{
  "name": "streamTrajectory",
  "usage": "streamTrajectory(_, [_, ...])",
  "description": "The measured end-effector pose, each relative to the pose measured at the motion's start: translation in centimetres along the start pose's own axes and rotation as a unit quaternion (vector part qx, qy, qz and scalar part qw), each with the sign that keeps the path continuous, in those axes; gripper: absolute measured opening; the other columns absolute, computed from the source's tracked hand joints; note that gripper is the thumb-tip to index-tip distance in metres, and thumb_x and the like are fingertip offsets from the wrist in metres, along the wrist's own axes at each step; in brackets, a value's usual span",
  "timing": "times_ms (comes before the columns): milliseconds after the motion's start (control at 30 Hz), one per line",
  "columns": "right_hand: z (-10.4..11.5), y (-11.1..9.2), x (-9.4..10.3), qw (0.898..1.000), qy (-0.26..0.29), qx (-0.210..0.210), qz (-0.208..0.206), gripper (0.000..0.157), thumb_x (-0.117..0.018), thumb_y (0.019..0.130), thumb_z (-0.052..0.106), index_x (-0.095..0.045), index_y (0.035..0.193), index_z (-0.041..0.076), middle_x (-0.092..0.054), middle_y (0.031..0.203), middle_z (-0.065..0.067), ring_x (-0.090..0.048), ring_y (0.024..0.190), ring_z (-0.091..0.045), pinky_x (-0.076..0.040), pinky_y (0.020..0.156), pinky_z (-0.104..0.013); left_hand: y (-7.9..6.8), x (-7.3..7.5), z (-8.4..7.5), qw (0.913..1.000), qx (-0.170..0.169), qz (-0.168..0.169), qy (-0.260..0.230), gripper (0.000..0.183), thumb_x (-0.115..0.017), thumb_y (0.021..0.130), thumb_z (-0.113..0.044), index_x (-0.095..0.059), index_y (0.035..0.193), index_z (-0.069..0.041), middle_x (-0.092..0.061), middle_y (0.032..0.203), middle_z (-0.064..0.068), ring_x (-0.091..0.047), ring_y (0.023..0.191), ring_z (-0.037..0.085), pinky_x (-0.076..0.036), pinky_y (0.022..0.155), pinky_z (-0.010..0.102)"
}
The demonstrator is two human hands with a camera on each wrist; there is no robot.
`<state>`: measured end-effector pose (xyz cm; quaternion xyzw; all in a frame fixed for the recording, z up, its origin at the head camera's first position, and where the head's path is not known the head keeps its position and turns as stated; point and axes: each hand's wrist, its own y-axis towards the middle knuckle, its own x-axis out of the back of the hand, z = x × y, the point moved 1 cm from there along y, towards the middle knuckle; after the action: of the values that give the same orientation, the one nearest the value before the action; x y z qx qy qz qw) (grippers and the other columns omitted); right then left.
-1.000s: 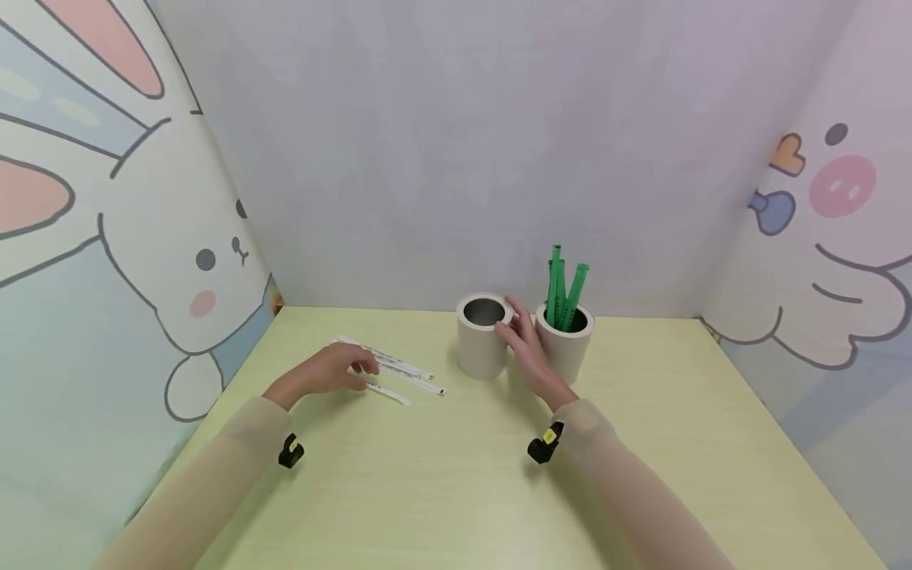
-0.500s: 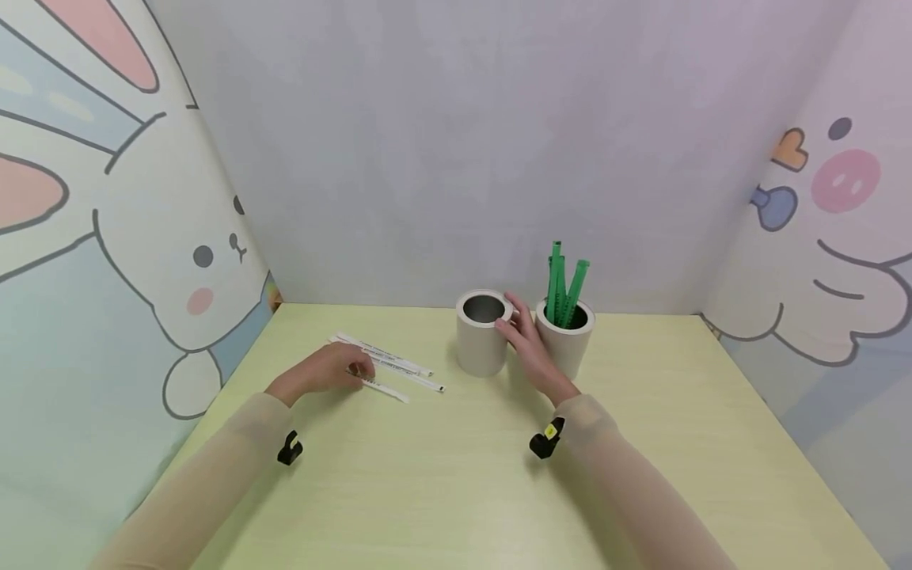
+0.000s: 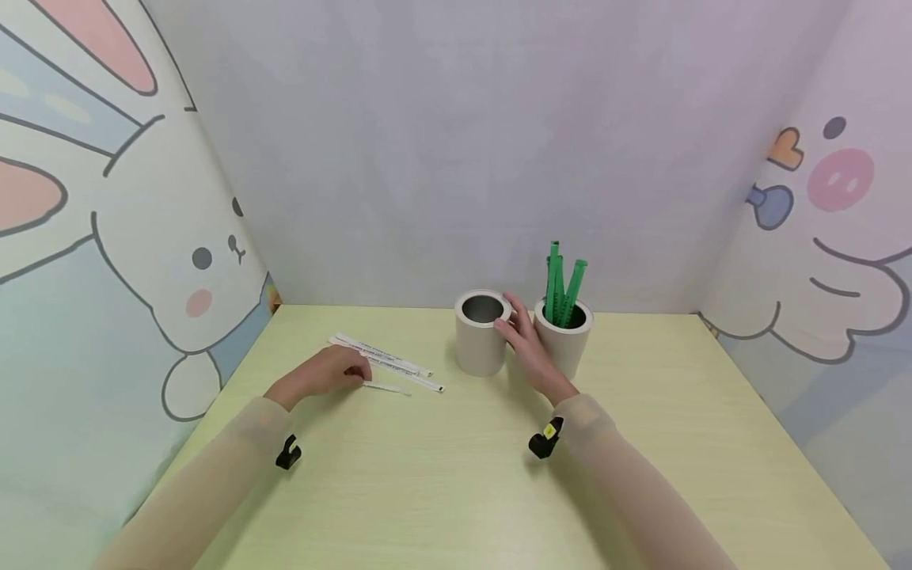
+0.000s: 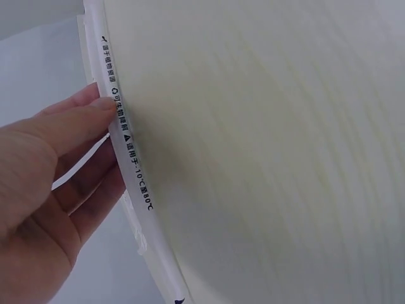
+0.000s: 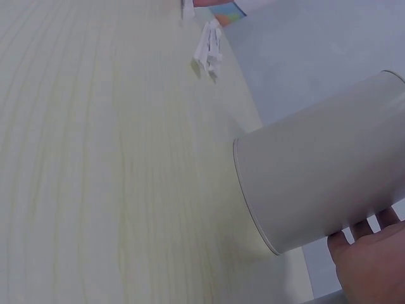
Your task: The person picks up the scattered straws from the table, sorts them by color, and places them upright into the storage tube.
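My left hand [image 3: 322,370] is low over the table's left half, pinching a white paper-wrapped drinking straw [image 3: 388,388]. In the left wrist view, thumb and fingertips hold that wrapped straw [image 4: 140,177] by its printed part. Several more wrapped straws [image 3: 402,366] lie right behind this hand, partly covered by it. My right hand [image 3: 530,348] holds the side of an upright white cup [image 3: 479,348], thumb toward the front and fingers around the back. The cup's dark inside shows no straws. In the right wrist view, fingertips press the cup's smooth wall [image 5: 316,171].
A second white cup [image 3: 570,348] stands just right of my right hand, with several green straws [image 3: 557,289] upright in it. Behind the pale wooden table [image 3: 442,483] rises a plain grey-white backdrop [image 3: 456,158]. Cartoon-printed panels flank both sides.
The pinched straw's free end has swung up and away from me, so it lies flatter across the view. My left hand has shifted slightly left; the right hand keeps its place on the cup.
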<state>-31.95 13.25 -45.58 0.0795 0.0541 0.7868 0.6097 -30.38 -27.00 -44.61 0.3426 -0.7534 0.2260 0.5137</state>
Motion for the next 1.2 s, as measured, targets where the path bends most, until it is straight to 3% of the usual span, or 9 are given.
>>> streamTrajectory(500, [0.2, 0.0, 0.0, 1.000, -0.005, -0.004, 0.004, 0.068, -0.051, 0.114, 0.035, -0.015, 0.171, 0.028, -0.027, 0.171, -0.018, -0.025, 0.160, -0.034, -0.021, 0.130, -0.059, 0.1, 0.0, 0.0, 0.9996, -0.020, 0.003, 0.017, 0.014, -0.079, 0.093, 0.001, -0.077, 0.097, -0.013, -0.071, 0.092, -0.004, -0.057, 0.081, 0.008, -0.052, 0.077, 0.029])
streamTrajectory(767, [0.3, -0.2, 0.1, 1.000, -0.005, 0.000, 0.004, 0.068, -0.051, 0.114, 0.035, -0.015, 0.171, 0.030, -0.029, 0.169, -0.019, -0.028, 0.158, -0.035, -0.021, 0.129, -0.060, 0.8, 0.9, -0.2, 0.9989, -0.037, -0.030, -0.008, 0.011, -0.078, 0.094, 0.001, -0.077, 0.100, -0.009, -0.073, 0.093, -0.004, -0.060, 0.083, 0.009, -0.056, 0.078, 0.031])
streamTrajectory(1033, [0.0, 0.1, 0.1, 1.000, -0.003, -0.006, 0.003, 0.068, -0.052, 0.114, 0.036, -0.015, 0.171, 0.029, -0.029, 0.169, -0.019, -0.029, 0.157, -0.033, -0.021, 0.130, -0.058, 2.1, 1.9, -1.1, 0.9973, 0.001, -0.058, -0.045, 0.018, -0.076, 0.099, -0.006, -0.077, 0.117, -0.008, -0.076, 0.103, -0.001, -0.069, 0.093, 0.012, -0.061, 0.083, 0.034])
streamTrajectory(1200, [-0.3, 0.2, 0.2, 1.000, -0.003, -0.008, 0.002, 0.068, -0.051, 0.114, 0.037, -0.015, 0.171, 0.029, -0.027, 0.170, -0.016, -0.026, 0.159, -0.032, -0.020, 0.130, -0.058, 3.1, 2.3, -1.8, 0.9908, 0.035, -0.090, -0.095, 0.023, -0.074, 0.101, -0.010, -0.075, 0.125, -0.011, -0.075, 0.105, -0.003, -0.070, 0.098, 0.015, -0.059, 0.084, 0.035])
